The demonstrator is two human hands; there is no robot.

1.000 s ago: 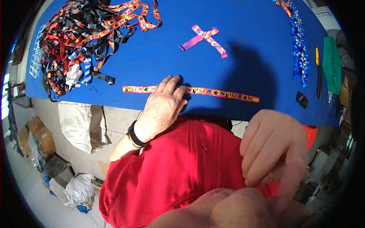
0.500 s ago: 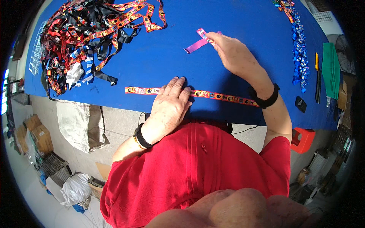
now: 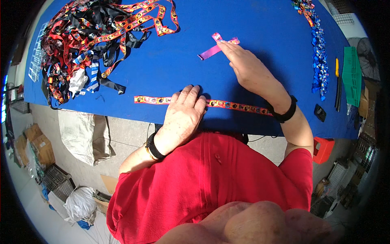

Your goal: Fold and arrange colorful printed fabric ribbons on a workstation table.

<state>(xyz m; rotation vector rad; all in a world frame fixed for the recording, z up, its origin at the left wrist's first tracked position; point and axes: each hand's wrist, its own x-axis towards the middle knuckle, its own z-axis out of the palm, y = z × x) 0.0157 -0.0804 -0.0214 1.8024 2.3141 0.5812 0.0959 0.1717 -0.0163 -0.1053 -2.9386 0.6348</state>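
My left hand (image 3: 185,112) lies flat on a red and yellow patterned ribbon strip (image 3: 235,105). The strip runs crosswise near the table's front edge, and its right end passes under my right wrist. Farther off, a short pink ribbon (image 3: 210,52) lies folded across itself, with a printed face on one part. My right hand (image 3: 252,67) has its fingers stretched out over this ribbon, their tips touching it. The underside of that hand is hidden, along with part of the ribbon.
On the blue table (image 3: 162,69), a tangled heap of printed ribbons (image 3: 89,44) covers the far left. A row of small blue bows (image 3: 321,61) runs down the right side. Near it lie a yellow cutter (image 3: 336,67), a green strip (image 3: 351,77) and a black flat object (image 3: 320,112).
My right hand has flattened, its fingers now straighter over the pink ribbon, which has shifted slightly. My left hand stays on the red strip.
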